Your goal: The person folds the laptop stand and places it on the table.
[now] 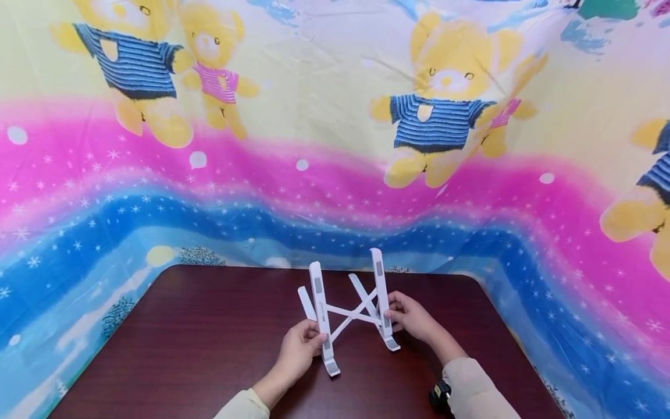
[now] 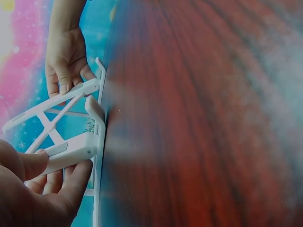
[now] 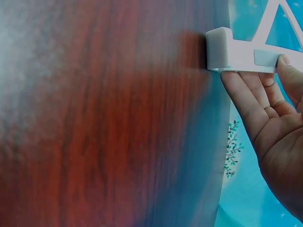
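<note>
The left grip, a bare hand at the lower middle of the head view, holds the near part of the left rail of a white stand, thumb on the top face and fingers beneath. The right grip, just right of centre in the lower half, pinches the right rail the same way; in the right wrist view its thumb lies on a grey pad. The stand is unfolded between the two, low in the middle of the frame, its slim bars crossing in an X and its rails tilted, with lips at their near ends. Pale sleeves enter from the bottom edge, a small black object beside the right one. Around the stand spreads the dark red counter, and behind it a cloth printed with yellow bears fills the upper frame.
</note>
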Action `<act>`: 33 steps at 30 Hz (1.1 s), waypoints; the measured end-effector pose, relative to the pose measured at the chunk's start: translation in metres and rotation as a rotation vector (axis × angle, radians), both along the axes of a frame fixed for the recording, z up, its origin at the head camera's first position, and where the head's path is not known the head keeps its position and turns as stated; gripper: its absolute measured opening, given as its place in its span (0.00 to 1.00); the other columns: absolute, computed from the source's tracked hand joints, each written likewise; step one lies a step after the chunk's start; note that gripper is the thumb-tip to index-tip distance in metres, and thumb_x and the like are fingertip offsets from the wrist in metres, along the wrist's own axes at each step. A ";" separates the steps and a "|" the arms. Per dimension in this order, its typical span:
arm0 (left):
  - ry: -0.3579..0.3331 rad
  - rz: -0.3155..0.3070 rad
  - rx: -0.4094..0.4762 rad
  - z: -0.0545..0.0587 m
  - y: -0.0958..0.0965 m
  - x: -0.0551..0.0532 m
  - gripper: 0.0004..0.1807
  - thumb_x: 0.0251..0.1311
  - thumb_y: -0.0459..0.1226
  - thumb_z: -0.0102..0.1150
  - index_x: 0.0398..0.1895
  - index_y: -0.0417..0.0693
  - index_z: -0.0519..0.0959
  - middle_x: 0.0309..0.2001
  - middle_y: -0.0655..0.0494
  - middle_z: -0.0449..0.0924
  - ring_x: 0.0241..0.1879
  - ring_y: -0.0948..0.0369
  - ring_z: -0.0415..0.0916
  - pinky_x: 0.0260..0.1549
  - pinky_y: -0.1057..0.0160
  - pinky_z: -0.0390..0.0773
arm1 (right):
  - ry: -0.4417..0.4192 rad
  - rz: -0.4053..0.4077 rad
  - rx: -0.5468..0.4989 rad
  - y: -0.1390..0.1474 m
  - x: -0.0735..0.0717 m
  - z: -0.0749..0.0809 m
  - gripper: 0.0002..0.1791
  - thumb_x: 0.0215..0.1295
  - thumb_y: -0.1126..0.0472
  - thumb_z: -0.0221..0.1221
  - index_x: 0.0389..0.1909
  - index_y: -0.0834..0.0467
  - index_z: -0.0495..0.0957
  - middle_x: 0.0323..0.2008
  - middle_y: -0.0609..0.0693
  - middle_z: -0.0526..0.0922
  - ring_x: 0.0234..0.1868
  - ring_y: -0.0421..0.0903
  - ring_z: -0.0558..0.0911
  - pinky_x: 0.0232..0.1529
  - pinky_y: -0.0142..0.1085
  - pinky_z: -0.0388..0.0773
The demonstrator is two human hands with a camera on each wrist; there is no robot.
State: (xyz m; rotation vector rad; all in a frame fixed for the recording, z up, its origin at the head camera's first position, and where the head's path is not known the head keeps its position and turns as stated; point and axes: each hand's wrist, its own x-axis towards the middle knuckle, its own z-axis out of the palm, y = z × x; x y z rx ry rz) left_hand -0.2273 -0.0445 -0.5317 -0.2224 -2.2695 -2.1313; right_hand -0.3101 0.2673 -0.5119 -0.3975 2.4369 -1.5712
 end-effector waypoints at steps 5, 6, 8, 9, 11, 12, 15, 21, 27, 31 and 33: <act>0.003 -0.001 0.012 0.000 -0.003 -0.002 0.07 0.65 0.26 0.64 0.42 0.30 0.79 0.35 0.40 0.82 0.35 0.52 0.85 0.34 0.58 0.88 | 0.009 -0.010 -0.011 -0.003 0.006 0.001 0.11 0.76 0.66 0.56 0.55 0.64 0.72 0.43 0.61 0.84 0.44 0.55 0.87 0.40 0.52 0.88; 0.006 0.001 0.008 0.000 -0.004 -0.002 0.07 0.65 0.26 0.64 0.42 0.30 0.79 0.35 0.40 0.82 0.35 0.52 0.85 0.34 0.58 0.88 | 0.007 -0.011 -0.015 -0.003 0.006 0.001 0.12 0.76 0.66 0.56 0.56 0.64 0.72 0.44 0.61 0.84 0.44 0.55 0.87 0.40 0.52 0.88; 0.007 0.007 -0.002 0.000 -0.005 -0.003 0.07 0.65 0.26 0.64 0.43 0.31 0.79 0.35 0.40 0.82 0.35 0.52 0.85 0.33 0.58 0.88 | 0.004 -0.016 -0.019 -0.003 0.007 0.001 0.12 0.76 0.65 0.56 0.56 0.63 0.72 0.44 0.60 0.84 0.44 0.55 0.87 0.40 0.52 0.88; 0.010 0.009 -0.009 0.000 -0.005 -0.004 0.07 0.65 0.26 0.64 0.42 0.31 0.79 0.36 0.40 0.82 0.35 0.51 0.85 0.33 0.57 0.88 | 0.001 -0.019 -0.019 -0.003 0.008 0.001 0.12 0.76 0.65 0.56 0.56 0.63 0.72 0.44 0.60 0.84 0.44 0.54 0.87 0.41 0.51 0.88; 0.008 0.016 -0.032 0.001 -0.006 -0.005 0.06 0.64 0.27 0.64 0.42 0.32 0.80 0.35 0.41 0.82 0.34 0.52 0.84 0.33 0.56 0.88 | -0.003 -0.027 -0.020 -0.003 0.009 0.000 0.12 0.76 0.65 0.56 0.55 0.63 0.72 0.44 0.60 0.84 0.44 0.54 0.87 0.41 0.51 0.88; 0.011 0.016 -0.042 0.001 -0.007 -0.006 0.06 0.64 0.27 0.64 0.42 0.32 0.80 0.35 0.42 0.82 0.33 0.53 0.84 0.33 0.56 0.88 | -0.004 -0.031 -0.020 -0.003 0.009 0.000 0.11 0.76 0.65 0.56 0.55 0.62 0.72 0.44 0.59 0.84 0.43 0.54 0.87 0.41 0.50 0.88; 0.010 0.015 -0.068 0.001 -0.009 -0.008 0.06 0.65 0.27 0.64 0.42 0.33 0.80 0.34 0.45 0.82 0.32 0.56 0.84 0.33 0.56 0.88 | -0.006 -0.035 -0.034 -0.004 0.011 -0.001 0.11 0.76 0.66 0.56 0.55 0.63 0.72 0.43 0.60 0.84 0.43 0.54 0.87 0.40 0.50 0.88; 0.004 -0.011 -0.075 0.001 -0.011 -0.012 0.07 0.66 0.28 0.64 0.44 0.33 0.80 0.35 0.45 0.83 0.33 0.56 0.84 0.35 0.54 0.88 | -0.002 -0.026 -0.071 -0.003 0.013 -0.003 0.12 0.75 0.67 0.57 0.55 0.66 0.71 0.42 0.62 0.84 0.41 0.55 0.88 0.39 0.50 0.88; 0.003 -0.047 -0.069 0.000 -0.016 -0.017 0.08 0.67 0.29 0.63 0.45 0.33 0.80 0.37 0.43 0.82 0.36 0.54 0.84 0.36 0.53 0.88 | -0.011 -0.048 -0.063 -0.004 0.016 -0.005 0.11 0.75 0.66 0.58 0.53 0.64 0.72 0.41 0.60 0.85 0.41 0.54 0.88 0.38 0.50 0.88; 0.014 -0.065 -0.063 -0.002 -0.020 -0.020 0.08 0.67 0.29 0.62 0.46 0.33 0.80 0.37 0.42 0.82 0.36 0.55 0.83 0.36 0.52 0.88 | -0.009 -0.052 -0.067 -0.006 0.018 -0.005 0.10 0.74 0.67 0.58 0.52 0.65 0.72 0.40 0.60 0.85 0.40 0.54 0.88 0.38 0.50 0.88; 0.018 -0.076 -0.066 -0.002 -0.021 -0.022 0.07 0.67 0.28 0.62 0.46 0.32 0.79 0.36 0.42 0.82 0.36 0.55 0.83 0.36 0.52 0.88 | -0.007 -0.052 -0.071 -0.007 0.021 -0.005 0.11 0.74 0.67 0.58 0.52 0.65 0.72 0.40 0.61 0.85 0.40 0.54 0.88 0.37 0.50 0.88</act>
